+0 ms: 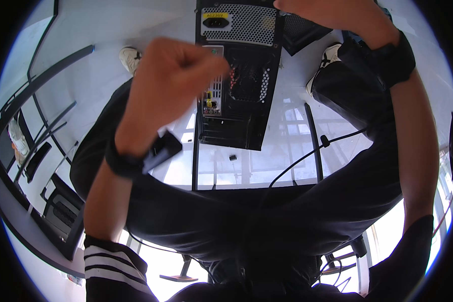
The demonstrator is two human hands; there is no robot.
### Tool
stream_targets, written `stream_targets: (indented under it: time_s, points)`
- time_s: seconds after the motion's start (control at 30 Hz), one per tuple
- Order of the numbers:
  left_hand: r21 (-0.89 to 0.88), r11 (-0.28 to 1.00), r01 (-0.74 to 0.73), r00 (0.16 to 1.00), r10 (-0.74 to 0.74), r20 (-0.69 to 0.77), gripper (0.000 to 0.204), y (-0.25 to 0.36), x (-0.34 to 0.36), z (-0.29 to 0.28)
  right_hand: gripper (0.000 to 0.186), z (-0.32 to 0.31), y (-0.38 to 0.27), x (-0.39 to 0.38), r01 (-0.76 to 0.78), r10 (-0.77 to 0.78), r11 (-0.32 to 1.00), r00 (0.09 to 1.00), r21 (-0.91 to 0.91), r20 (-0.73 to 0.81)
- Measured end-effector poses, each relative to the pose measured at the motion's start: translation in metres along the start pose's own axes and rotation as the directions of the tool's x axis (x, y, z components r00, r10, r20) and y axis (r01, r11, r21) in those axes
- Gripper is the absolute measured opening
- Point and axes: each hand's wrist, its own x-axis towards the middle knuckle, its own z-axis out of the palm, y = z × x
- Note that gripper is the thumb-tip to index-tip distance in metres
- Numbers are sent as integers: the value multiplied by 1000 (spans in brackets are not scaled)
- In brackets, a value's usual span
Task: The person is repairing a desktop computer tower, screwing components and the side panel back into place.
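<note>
A black computer case [236, 132] stands in front of me, its back showing a power socket, perforated metal, a fan grille and a port plate. My left hand [171, 80], slightly blurred, hovers before the case's left side with fingers curled closed; whatever they may hold is hidden. At the case's top right corner, my right hand [337, 15] reaches in with a fingertip at the edge; most of its fingers are cut off or hidden, so I cannot tell its grip. A dark perforated panel [302, 32] sits beside the case under that hand.
My legs in dark trousers and pale shoes flank the case on a glossy pale floor [246, 171]. A small black piece [232, 157] lies below the case. A black cable [292, 163] runs over my right leg. Dark metal frames [60, 60] and chair parts line the left.
</note>
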Motion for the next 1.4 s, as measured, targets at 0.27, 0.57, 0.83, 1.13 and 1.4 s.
stream_targets:
  time_s: [0.27,0.57,0.83,1.13,1.4]
  points:
    - [-648,702,-296,820,535,204,26,52,-83,25,31,-15,-71,6,-527,530,848,846,-56,68]
    - [-542,734,-409,838,538,95,25,77,-96,2,29,-20,-57,3,-374,375,927,923,-26,85]
    - [-213,791,-574,818,564,-110,21,95,-111,7,31,-16,-16,-4,-165,165,986,986,1,32]
    - [322,693,-645,756,516,403,25,66,-37,58,31,31,49,-10,96,-117,993,890,-68,-440]
    - [474,379,-795,604,415,681,20,6,5,130,24,-15,50,-47,31,24,983,956,182,-291]
